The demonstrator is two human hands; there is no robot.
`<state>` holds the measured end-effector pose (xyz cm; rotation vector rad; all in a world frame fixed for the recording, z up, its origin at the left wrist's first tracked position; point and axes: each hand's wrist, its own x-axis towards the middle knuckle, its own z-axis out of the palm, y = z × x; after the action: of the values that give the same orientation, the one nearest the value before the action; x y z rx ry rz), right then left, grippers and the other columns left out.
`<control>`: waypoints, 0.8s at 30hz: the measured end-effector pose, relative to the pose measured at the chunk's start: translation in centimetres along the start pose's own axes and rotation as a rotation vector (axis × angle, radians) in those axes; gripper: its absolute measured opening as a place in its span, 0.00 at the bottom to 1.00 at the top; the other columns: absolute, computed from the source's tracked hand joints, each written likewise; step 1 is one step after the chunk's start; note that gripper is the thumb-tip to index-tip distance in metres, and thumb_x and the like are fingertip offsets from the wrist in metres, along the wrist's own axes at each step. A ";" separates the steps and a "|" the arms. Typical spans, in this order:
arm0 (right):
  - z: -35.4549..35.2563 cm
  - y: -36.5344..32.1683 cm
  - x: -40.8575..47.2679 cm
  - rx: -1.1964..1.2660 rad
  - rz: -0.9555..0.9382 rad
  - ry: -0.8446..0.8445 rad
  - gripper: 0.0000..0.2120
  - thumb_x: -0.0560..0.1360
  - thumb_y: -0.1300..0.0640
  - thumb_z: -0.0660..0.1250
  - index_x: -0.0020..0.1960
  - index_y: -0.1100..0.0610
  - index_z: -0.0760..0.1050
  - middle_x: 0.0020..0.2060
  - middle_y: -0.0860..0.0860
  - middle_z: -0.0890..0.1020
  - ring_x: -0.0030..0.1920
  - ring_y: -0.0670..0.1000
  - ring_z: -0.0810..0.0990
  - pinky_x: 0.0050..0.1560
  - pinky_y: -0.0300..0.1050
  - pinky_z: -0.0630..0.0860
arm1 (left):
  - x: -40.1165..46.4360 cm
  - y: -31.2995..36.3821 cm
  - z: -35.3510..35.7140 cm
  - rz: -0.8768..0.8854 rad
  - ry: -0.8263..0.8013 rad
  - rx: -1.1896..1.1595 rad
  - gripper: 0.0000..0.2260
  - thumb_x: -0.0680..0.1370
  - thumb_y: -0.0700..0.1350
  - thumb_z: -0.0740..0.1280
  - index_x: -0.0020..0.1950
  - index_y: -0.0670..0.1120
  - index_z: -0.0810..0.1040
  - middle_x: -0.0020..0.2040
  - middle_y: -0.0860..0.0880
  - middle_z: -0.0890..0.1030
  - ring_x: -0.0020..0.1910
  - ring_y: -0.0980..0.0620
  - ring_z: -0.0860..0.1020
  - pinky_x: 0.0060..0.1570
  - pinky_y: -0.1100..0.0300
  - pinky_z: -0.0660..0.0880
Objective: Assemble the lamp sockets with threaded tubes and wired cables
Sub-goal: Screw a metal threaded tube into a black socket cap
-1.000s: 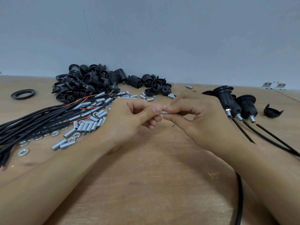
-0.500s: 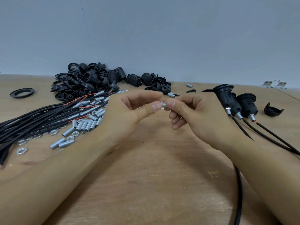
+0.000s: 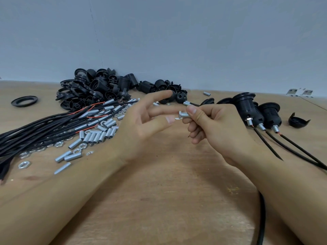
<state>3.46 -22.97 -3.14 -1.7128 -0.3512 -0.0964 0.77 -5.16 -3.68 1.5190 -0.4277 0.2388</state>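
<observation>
From the head camera, your right hand (image 3: 210, 124) pinches a short threaded tube (image 3: 185, 114) between thumb and forefinger, the other fingers curled below it. A hex nut (image 3: 179, 116) sits at the tube's free end, facing your left hand (image 3: 141, 124). That hand is spread, fingers straight and loose, gripping nothing; its thumb tip lies just beside the nut. A black cable (image 3: 261, 221) runs out from under your right forearm, though you cannot tell from here whether it passes through the tube.

The step looks like threading the nut along the tube. Keep the tube steady and level in the right hand, and roll the nut with the left thumb and forefinger. Start it square so the thread does not cross, and stop if it binds.

Left of your left hand lie loose tubes (image 3: 95, 137) and spare nuts (image 3: 23, 164) scattered on the counter (image 3: 159, 200), with a bundle of cables (image 3: 35, 131) fanned across them. Beyond both hands sits a heap of black socket parts (image 3: 99, 87). Right of your right hand stand three finished sockets (image 3: 247, 108), their cables trailing toward you close by your right wrist. A lone black cap (image 3: 298, 121) lies further right. Those trailing cables are the likeliest thing to snag when you reach for the next part.
</observation>
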 end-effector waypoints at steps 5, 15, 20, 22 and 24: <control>0.0 0.1 0.2 -0.016 0.019 0.109 0.16 0.79 0.53 0.66 0.37 0.60 0.81 0.24 0.49 0.78 0.24 0.47 0.76 0.25 0.37 0.73 | 0.1 -0.2 -0.1 0.021 0.066 -0.045 0.19 0.73 0.39 0.65 0.65 0.39 0.75 0.43 0.41 0.86 0.55 0.47 0.83 0.57 0.59 0.76; 0.3 0.3 0.2 -0.130 -0.047 0.160 0.17 0.79 0.48 0.66 0.36 0.55 0.81 0.24 0.47 0.79 0.25 0.44 0.75 0.27 0.36 0.69 | 0.3 0.1 -0.6 0.019 0.104 -0.088 0.17 0.72 0.38 0.64 0.60 0.42 0.78 0.45 0.43 0.86 0.54 0.44 0.82 0.56 0.50 0.74; 0.1 0.6 0.4 -0.161 -0.019 0.183 0.18 0.79 0.47 0.65 0.36 0.55 0.81 0.24 0.47 0.79 0.25 0.44 0.75 0.28 0.38 0.69 | 0.1 -0.3 -0.1 -0.094 -0.049 -0.013 0.28 0.69 0.40 0.67 0.70 0.44 0.72 0.57 0.45 0.84 0.62 0.50 0.79 0.55 0.61 0.76; 0.0 0.7 0.5 -0.191 -0.028 0.194 0.18 0.79 0.47 0.65 0.36 0.55 0.81 0.24 0.47 0.79 0.24 0.43 0.75 0.28 0.38 0.69 | 0.1 -0.1 -0.1 -0.055 -0.028 -0.064 0.25 0.70 0.39 0.65 0.68 0.42 0.73 0.49 0.43 0.86 0.58 0.47 0.81 0.55 0.60 0.76; -0.1 0.8 0.5 -0.190 -0.033 0.195 0.18 0.79 0.47 0.66 0.36 0.55 0.82 0.24 0.47 0.79 0.24 0.43 0.75 0.28 0.37 0.69 | 0.2 0.0 -0.3 -0.027 0.028 -0.115 0.21 0.71 0.38 0.64 0.64 0.40 0.76 0.44 0.41 0.86 0.55 0.45 0.82 0.55 0.58 0.76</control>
<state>4.19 -23.05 -3.75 -1.8669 -0.2309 -0.3270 0.96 -4.84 -3.64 1.4061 -0.3919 0.2108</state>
